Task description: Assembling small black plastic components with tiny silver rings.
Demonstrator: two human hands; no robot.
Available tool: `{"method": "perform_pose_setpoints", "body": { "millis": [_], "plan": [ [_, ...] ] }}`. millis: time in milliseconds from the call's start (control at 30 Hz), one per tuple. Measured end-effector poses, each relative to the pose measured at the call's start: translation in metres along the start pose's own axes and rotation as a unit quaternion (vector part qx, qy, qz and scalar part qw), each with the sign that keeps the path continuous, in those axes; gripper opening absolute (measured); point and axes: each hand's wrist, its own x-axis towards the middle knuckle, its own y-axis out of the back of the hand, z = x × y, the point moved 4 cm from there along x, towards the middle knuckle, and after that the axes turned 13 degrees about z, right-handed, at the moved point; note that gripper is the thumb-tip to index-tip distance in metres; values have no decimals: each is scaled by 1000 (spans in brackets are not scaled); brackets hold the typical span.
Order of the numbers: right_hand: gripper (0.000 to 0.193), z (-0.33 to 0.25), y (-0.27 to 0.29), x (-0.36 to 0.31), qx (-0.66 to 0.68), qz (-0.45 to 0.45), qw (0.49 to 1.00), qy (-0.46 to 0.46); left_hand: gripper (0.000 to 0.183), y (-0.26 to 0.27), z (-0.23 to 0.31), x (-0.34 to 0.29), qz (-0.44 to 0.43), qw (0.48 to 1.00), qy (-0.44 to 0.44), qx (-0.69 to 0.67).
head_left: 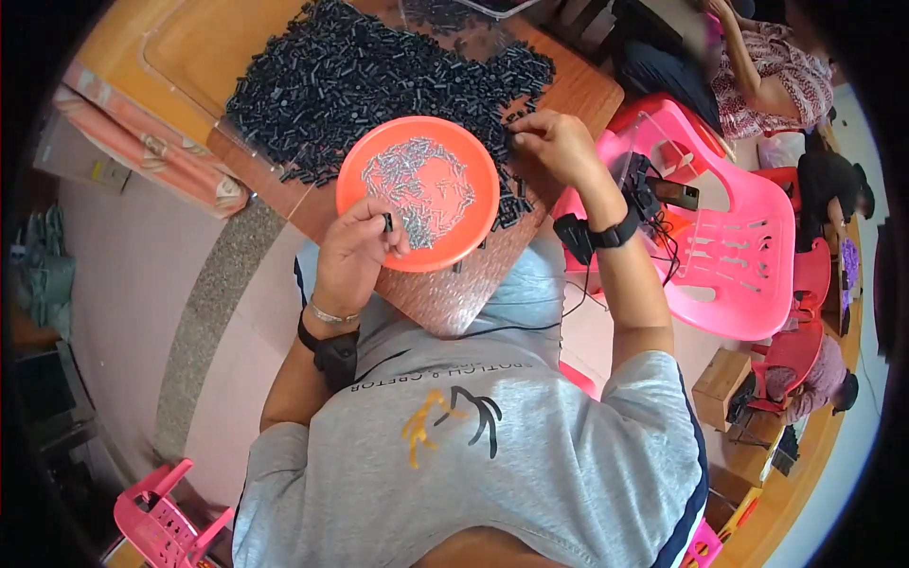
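My left hand (355,248) is over the near left rim of an orange plastic bowl (485,204). Between its thumb and fingers is a small black plastic piece (387,222). Many small silvery metal pins (417,175), perhaps screws, lie spread in the bowl. My right hand (561,147) is at the right edge of a big heap of short black plastic pieces (369,71). Its thumb and forefinger are pinched together among the loose pieces there, and what they hold is too small to make out.
The heap and bowl rest on a brown wooden table (454,298), its corner pointing at my lap. A clear plastic tray (175,71) lies at the far left. On my right stands a pink plastic chair (734,246) with cables and a phone (674,193). Other people sit further right.
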Motion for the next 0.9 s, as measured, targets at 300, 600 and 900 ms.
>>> {"method": "perform_pose_setpoints", "body": {
  "millis": [300,600,900],
  "plan": [
    [22,16,-27,33,-117,-56,990,63,17,8,2,-5,8,1000,-19,-9],
    [17,18,-22,40,29,-18,999,2,14,9,3,-4,28,999,-14,-14],
    [17,-25,3,2,55,-41,996,49,14,28,23,-1,77,995,-65,14]
  ]
}}
